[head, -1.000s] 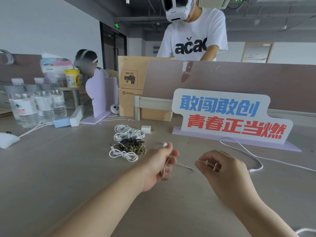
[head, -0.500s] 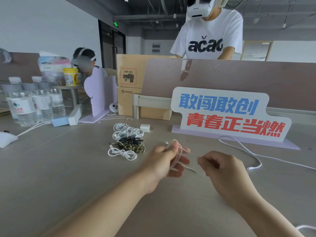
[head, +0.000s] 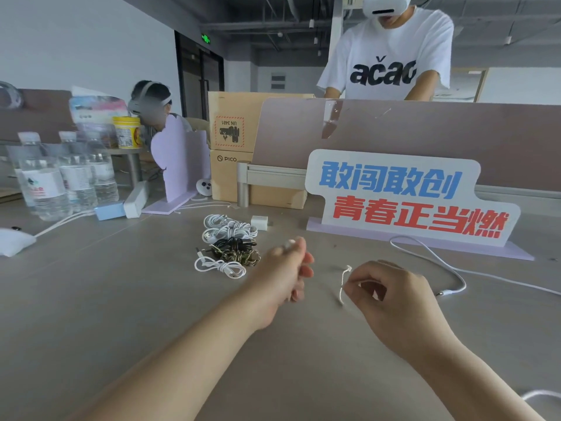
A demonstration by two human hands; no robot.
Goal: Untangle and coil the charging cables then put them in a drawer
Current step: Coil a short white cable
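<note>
My left hand (head: 285, 268) hovers over the grey table (head: 121, 299) with fingers curled round a thin white cable; a white plug (head: 290, 243) sticks out above the fingers, blurred by motion. My right hand (head: 391, 296) pinches a short free end of the thin white cable (head: 343, 281) between thumb and fingertips. Just left of my left hand lies a pile of coiled cables: white coils (head: 227, 229), a black one (head: 235, 246), a camouflage-patterned one (head: 243, 257) and a small white one (head: 218, 265). No drawer is in view.
A loose white cable (head: 440, 262) snakes across the table at right, another (head: 540, 395) at the bottom right corner. A white charger block (head: 259, 222) sits behind the pile. A slogan sign (head: 403, 199), cardboard boxes (head: 233, 153), water bottles (head: 60, 177) and two people stand behind.
My left hand has gathered the cable into its grip and risen slightly. The length between my hands has shrunk to a short tail held by my right hand.
</note>
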